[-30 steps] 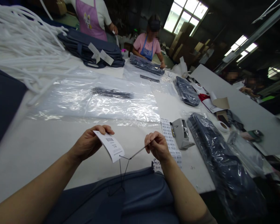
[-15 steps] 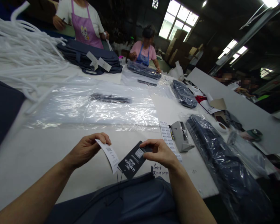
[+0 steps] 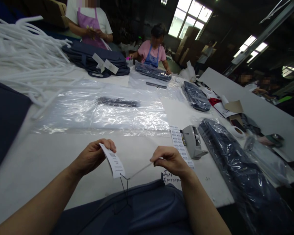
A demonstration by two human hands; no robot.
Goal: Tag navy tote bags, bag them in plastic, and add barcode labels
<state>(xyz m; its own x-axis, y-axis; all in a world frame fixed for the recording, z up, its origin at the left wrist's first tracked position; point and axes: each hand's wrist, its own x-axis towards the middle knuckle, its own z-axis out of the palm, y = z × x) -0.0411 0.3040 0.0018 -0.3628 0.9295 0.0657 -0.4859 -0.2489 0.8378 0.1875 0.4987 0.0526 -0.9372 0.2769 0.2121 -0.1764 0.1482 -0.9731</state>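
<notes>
Pinches a white tag (image 3: pixel 112 161) by its top end between thumb and fingers of the left hand (image 3: pixel 91 158), closed on it. Grips a second card (image 3: pixel 140 170), seen edge-on, in the right hand (image 3: pixel 170 160), fingers curled shut round its upper end. Holds both above the near edge of the table (image 3: pixel 39 160), lower corners meeting between the hands, where a dark string (image 3: pixel 124 186) drops to the navy bag (image 3: pixel 149 209) below. Leaves bare table under and left of the hands, as far as a dark cloth (image 3: pixel 5 111) at the left edge. Meets clear plastic sheets (image 3: pixel 100 111) farther back, well apart from the hands. Crowds the right side: a label strip (image 3: pixel 180 147) near the right hand, a grey dispenser (image 3: pixel 193 141) just beside the strip, wrapped bags (image 3: pixel 235 160) along the right edge.
</notes>
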